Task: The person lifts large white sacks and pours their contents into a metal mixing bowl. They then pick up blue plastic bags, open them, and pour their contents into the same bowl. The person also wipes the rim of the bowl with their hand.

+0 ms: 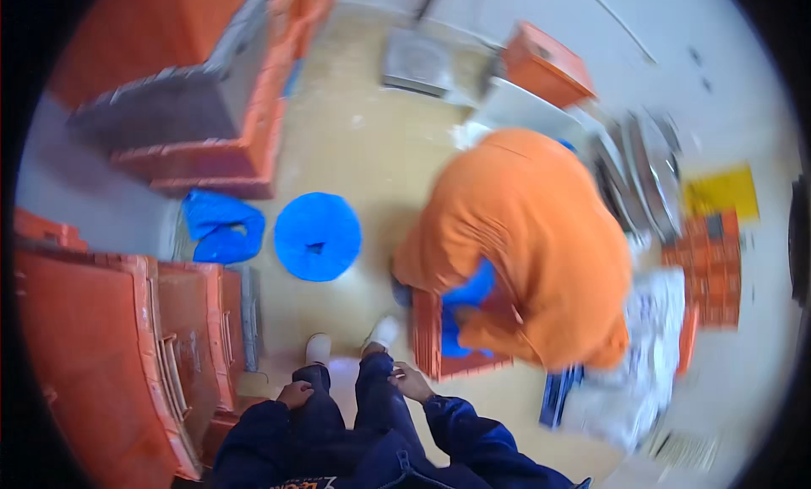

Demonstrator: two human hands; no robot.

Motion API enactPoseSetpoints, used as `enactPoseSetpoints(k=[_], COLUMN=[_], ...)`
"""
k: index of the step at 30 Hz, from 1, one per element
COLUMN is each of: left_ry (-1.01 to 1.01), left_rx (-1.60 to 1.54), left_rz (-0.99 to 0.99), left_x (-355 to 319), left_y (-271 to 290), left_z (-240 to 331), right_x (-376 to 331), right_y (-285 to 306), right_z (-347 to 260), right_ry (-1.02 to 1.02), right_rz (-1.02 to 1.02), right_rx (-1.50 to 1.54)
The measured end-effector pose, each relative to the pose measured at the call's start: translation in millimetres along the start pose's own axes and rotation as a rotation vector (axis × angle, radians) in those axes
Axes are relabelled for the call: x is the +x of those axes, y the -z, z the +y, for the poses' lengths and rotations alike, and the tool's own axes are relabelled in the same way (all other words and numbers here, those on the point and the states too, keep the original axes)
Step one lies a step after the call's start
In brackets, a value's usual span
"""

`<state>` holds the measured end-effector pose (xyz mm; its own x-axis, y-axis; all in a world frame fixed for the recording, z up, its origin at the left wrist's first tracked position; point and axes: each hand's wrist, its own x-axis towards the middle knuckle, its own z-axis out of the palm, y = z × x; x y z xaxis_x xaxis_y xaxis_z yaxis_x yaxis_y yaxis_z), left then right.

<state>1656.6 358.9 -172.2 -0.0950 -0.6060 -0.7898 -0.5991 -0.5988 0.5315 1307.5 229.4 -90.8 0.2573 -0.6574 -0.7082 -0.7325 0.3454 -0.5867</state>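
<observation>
Two hands, both mine, rest on my own legs at the bottom of the frame: left hand (295,394) lies on my left thigh, fingers curled loosely together, holding nothing; right hand (411,381) sits on my right knee, fingers bent and together, also clamped on nothing. I stand in dark blue trousers (338,421) and white shoes (318,348) on the tan floor (363,151). Nearest thing in front of my right hand is an orange crate (439,354) on the floor, lower centre, just beside my right shoe. A person in an orange top (532,244) bends over it, centre right, with blue material (469,295) at the crate. A round blue bundle (318,236) lies mid-frame left of that person, and a crumpled blue bag (221,227) is beside it. Stacked orange crates (101,354) fill the left edge. Picture is blurred. My guess: this is a pause, hands braced, leaning toward the crate; any reach calls for lifting the right hand forward and opening it.
</observation>
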Motion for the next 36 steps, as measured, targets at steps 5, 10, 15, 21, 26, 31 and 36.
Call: enactPoseSetpoints(k=[5,10,15,21,26,31,36], left_ry=[-0.046,-0.307,-0.352,-0.733,-0.746,-0.727,-0.684], left_rx=[0.226,0.456,0.565,0.76,0.786,0.947,1.036], left_rz=[-0.263,0.034,0.059,-0.114,-0.575,-0.921,-0.837], left_x=[25.0,33.2,48.8,-24.0,-114.5,-215.2,-200.3], left_y=[68.7,163.3,169.2,-20.6,-235.9,-359.5,-393.5], left_z=[-6.1,86.5,179.5,279.6,272.0,289.1,316.1], right_x=[-173.6,-313.0,-400.7,-462.1,-502.6,-569.4,-589.5], right_y=[-14.8,-74.8,-198.9,-381.8,-526.5,-504.0,-463.7], right_z=[85.6,166.9,199.8,222.9,315.1,317.1,333.8], right_ry=[-0.349,-0.611,-0.754,-0.865,-0.873,-1.066,-0.969], right_rz=[0.34,0.894,1.043,0.858,0.901,1.121,1.356], right_rx=[0.1,0.4,0.745,0.923,1.01,1.353,1.376])
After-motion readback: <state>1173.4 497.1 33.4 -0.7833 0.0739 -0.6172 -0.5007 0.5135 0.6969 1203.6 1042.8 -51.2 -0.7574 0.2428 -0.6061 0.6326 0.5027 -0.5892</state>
